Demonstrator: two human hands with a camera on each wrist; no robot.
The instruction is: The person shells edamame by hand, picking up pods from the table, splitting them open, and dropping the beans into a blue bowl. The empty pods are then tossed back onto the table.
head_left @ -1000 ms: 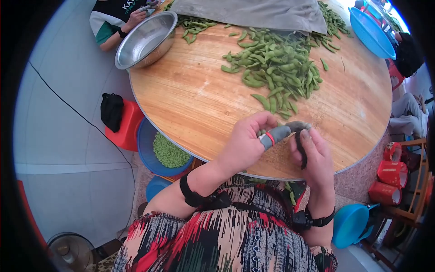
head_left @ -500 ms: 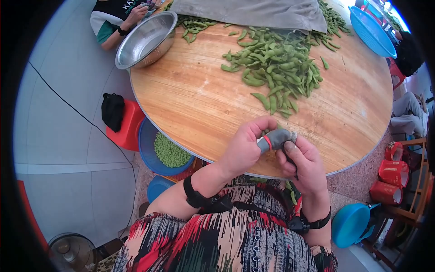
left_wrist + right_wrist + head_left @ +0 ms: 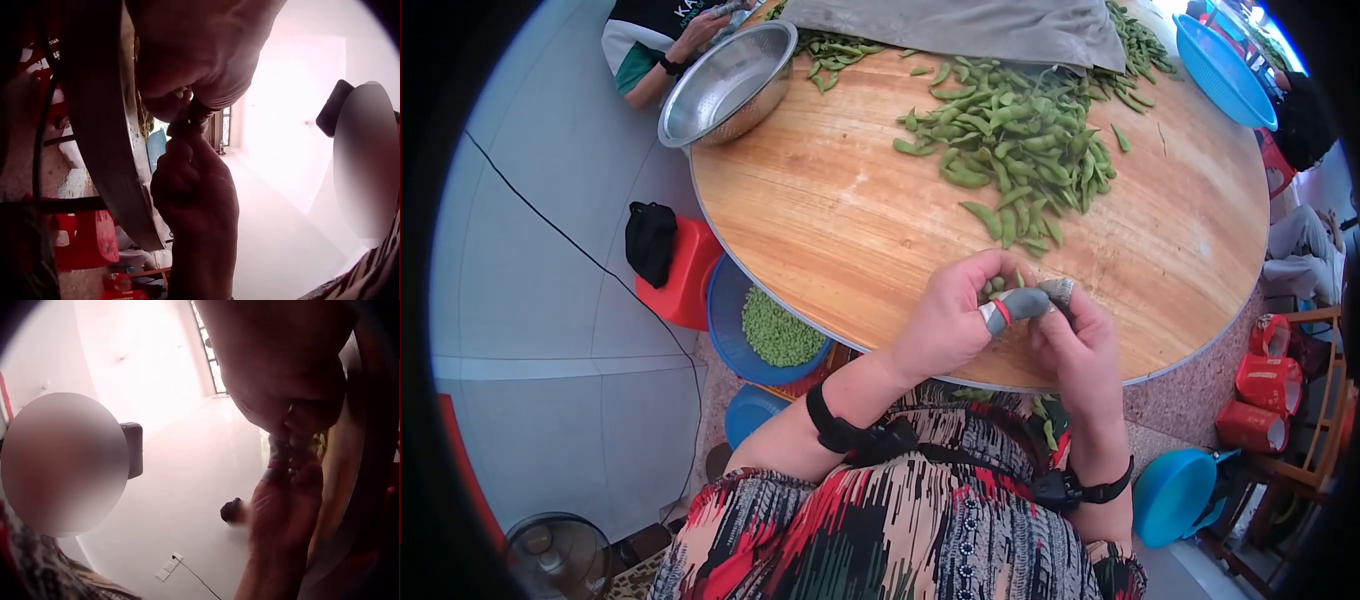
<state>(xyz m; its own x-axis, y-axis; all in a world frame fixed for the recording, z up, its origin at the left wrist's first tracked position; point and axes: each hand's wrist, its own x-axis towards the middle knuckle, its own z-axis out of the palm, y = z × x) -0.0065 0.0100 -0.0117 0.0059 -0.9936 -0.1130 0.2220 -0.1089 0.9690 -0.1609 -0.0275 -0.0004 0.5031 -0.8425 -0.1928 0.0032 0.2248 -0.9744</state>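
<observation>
Over the near edge of the round wooden table (image 3: pixel 800 210), both hands meet. My left hand (image 3: pixel 940 325) cups several green soybeans (image 3: pixel 996 286) in its curled fingers. Its thumb wears a grey finger cover (image 3: pixel 1027 302) tied with a red band (image 3: pixel 1002 312). My right hand (image 3: pixel 1085 355) pinches at that thumb's tip, its index finger in a worn grey cover (image 3: pixel 1057 289). Between the hands shows a bit of green edamame pod (image 3: pixel 1020 279), mostly hidden by fingers. Beyond them lies a heap of edamame pods (image 3: pixel 1025 140). Both wrist views are dark, with the fingertips touching.
A metal colander (image 3: pixel 725 85) stands at the table's left edge, near another person's hand (image 3: pixel 697 35). Grey cloth (image 3: pixel 960 25) covers more pods. A blue basket (image 3: pixel 1220 70) is at far right. Below left are a red stool (image 3: pixel 675 290) and a blue basin (image 3: pixel 722 335) of shelled beans.
My right hand has moved left, in against my left thumb, and a dark strip seen along its fingers no longer shows. The left hand shifted slightly and still cups its beans.
</observation>
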